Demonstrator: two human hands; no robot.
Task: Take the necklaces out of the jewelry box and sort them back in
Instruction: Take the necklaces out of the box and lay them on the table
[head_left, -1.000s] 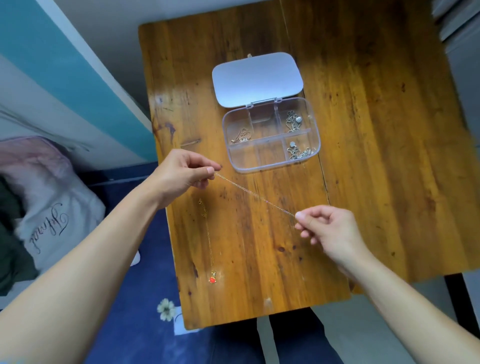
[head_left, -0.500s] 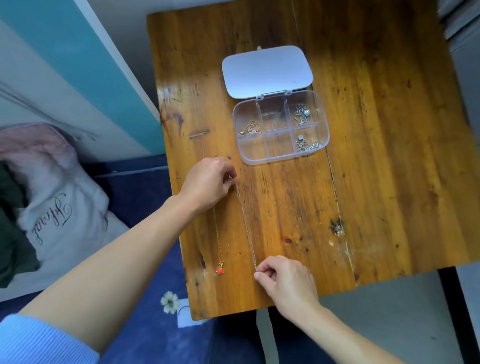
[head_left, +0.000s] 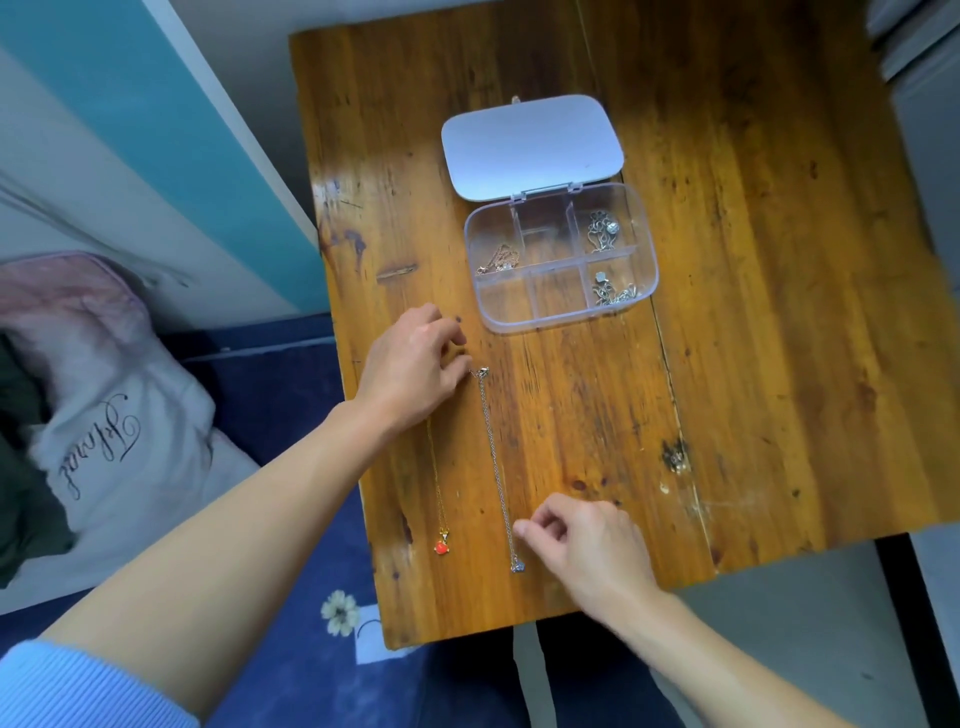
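A clear jewelry box (head_left: 644, 270) with several compartments stands open in the middle of the table, its white lid (head_left: 530, 145) folded back. Bunched necklaces lie in its back-left (head_left: 498, 260), back-right (head_left: 602, 231) and front-right (head_left: 613, 293) compartments. A silver necklace (head_left: 496, 462) with a blue pendant lies stretched straight on the table. Left of it lies a gold necklace (head_left: 440, 543) with a red pendant. My left hand (head_left: 410, 369) rests at the silver chain's clasp end, fingers loose. My right hand (head_left: 587, 540) hovers beside the pendant end, fingertips just off the chain.
The wooden table (head_left: 753, 364) has its near edge just below my right hand. A blue floral bedspread (head_left: 311, 597) and a pillow (head_left: 104, 415) lie to the left, with a wall behind them.
The silver necklace, held taut in the air between both hands, has been swung lengthwise and laid flat on the table. Both hands have let go of its ends.
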